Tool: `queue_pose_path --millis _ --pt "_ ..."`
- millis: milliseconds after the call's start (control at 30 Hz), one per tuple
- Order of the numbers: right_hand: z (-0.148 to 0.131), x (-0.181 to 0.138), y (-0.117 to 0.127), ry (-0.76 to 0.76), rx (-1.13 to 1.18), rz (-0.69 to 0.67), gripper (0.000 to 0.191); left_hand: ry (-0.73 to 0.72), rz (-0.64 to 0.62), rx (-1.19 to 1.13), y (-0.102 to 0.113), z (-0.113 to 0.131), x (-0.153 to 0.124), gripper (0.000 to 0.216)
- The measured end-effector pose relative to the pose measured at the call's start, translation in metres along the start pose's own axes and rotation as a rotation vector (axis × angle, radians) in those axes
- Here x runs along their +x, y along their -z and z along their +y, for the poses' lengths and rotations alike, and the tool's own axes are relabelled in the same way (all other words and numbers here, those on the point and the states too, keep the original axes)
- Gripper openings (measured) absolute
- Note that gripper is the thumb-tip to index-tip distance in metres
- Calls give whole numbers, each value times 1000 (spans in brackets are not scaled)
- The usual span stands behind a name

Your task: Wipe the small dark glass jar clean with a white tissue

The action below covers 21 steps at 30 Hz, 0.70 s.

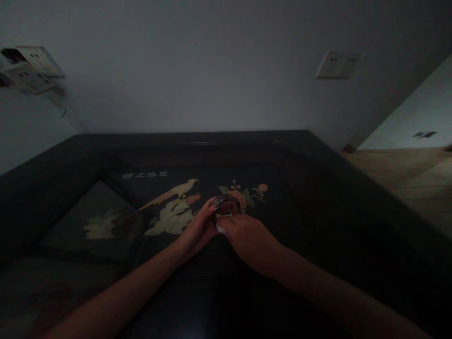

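Note:
A dark, shiny, round object with a ring-like rim (228, 199) is in the middle of the head view, over the dark tabletop (300, 212). Its exact kind is hard to make out in the dim light. My left hand (199, 226) is closed around its left side. A white tissue (222, 230) is pinched in the fingers of my right hand (252, 240), pressed against the object's near side. My right fingertips partly cover both.
Inlaid birds (176, 190) and flowers (252, 193) decorate the tabletop under glossy glass. A pale wall (197, 70) rises behind, with a double socket (339, 64) at right and more sockets (35, 70) at left. Wooden floor (413, 174) shows at right.

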State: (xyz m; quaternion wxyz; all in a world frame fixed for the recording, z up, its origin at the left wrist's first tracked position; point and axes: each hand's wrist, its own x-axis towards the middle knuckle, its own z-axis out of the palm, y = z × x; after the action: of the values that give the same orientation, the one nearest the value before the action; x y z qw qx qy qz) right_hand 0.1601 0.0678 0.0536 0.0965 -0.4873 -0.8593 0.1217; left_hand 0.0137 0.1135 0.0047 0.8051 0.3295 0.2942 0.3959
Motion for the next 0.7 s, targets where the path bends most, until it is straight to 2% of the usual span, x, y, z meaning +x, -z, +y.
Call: queue_pose_path --millis 167,300,400,533,600,700 --pt "4 1 3 145 -313 -18 20 -7 -23 4 1 -2 2 33" --pt "1 0 -1 118 -332 -19 24 -14 -11 -35 3 -3 4 31" --pt "-2 -1 -4 43 -143 23 28 -17 -1 -59 1 -1 3 31" --pt "-6 -2 -6 -105 274 105 30 4 9 -77 -3 2 1 33" --pt "-5 -2 -4 -134 472 132 35 -10 11 -89 -3 2 1 34" --pt "-2 -1 0 -152 558 137 42 -5 13 -109 -2 1 2 33"
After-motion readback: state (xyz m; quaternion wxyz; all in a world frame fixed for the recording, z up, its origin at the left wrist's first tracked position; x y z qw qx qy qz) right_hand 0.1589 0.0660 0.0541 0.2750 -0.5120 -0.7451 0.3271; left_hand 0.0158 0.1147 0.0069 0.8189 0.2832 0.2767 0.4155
